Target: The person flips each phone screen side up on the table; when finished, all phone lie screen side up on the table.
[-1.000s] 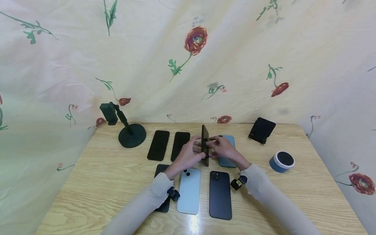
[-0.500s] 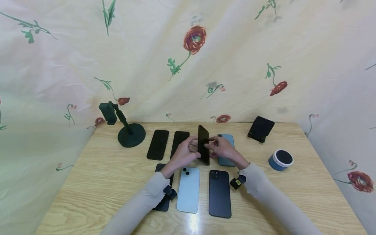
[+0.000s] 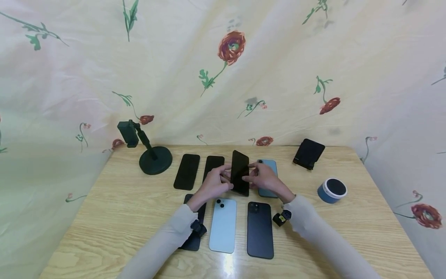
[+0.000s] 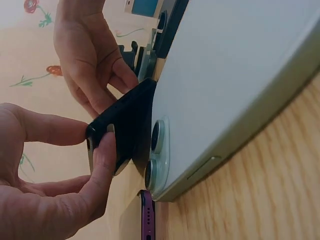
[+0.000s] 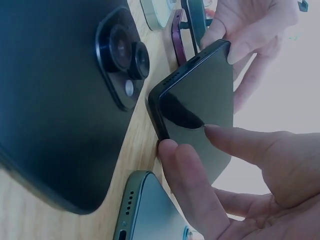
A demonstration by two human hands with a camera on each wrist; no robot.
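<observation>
On my feed, the black smartphone (image 3: pixel 240 173) stood tilted between a screen-up phone (image 3: pixel 212 164) left and a blue smartphone (image 3: pixel 268 193) right, its edges pinched by left hand (image 3: pixel 215 184) and right hand (image 3: pixel 265 179). I judged the shallow grip might slip on glossy glass, dropping it.

Tabletop (image 3: pixel 118 217) of pale grained wood, backed by a pale cloth (image 3: pixel 174 77) printed with red flowers and green stems; at its left rear, a dark stand (image 3: pixel 155 164) with round base and slanted arm. Right rear: a tilted black holder (image 3: pixel 308 154), with a squat blue-and-white cylinder (image 3: pixel 332 190), dark on top, nearer the front edge. Lying flat: a black phone (image 3: pixel 187 171) near the stand; further forward, a pale phone (image 3: pixel 223 226) and a dark blue phone (image 3: pixel 260 231), side by side, apart, lenses up.
</observation>
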